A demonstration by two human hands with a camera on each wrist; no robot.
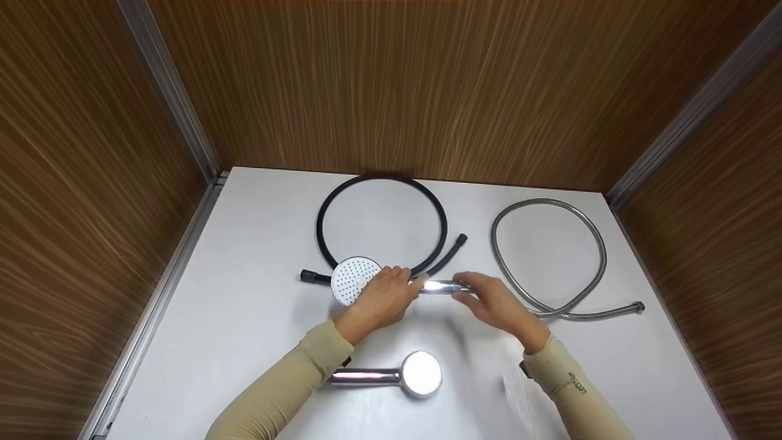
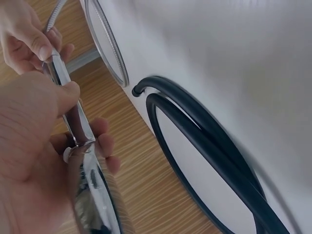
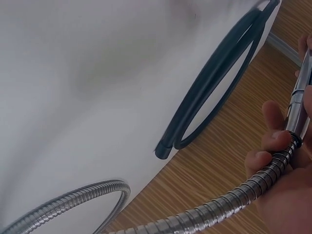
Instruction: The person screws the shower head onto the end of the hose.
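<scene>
White bench (image 1: pixel 244 256), wood-grain panels (image 1: pixel 391 79) behind and at both sides. Left hand (image 1: pixel 386 298) grips hand shower (image 1: pixel 352 280) by its chrome handle, held above bench. Right hand (image 1: pixel 498 305) curled round end of silver metal hose (image 3: pixel 209 212), at handle's end; can't tell if joined. Black hose (image 1: pixel 382 176) looped beyond; second hand shower (image 1: pixel 391 376) lies nearer person.

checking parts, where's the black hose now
In the head view, the black hose lies looped at the back of the table, left of the metal hose.
</scene>
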